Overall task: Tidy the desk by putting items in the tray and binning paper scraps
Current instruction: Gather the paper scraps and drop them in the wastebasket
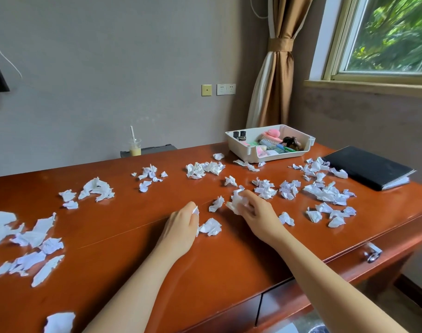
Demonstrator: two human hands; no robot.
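On my feed: desk [133,236], reddish wood, strewn edge to edge with white paper scraps [325,192]. Tray [238,146], cream, far right, already stocked with small items; scraps lie just before it. Black folder [366,167] at the right edge. Left hand [181,228] curled on a small scrap. Right hand [255,212] closed around a crumpled wad [237,200]. Iced drink [135,146] behind the desk.
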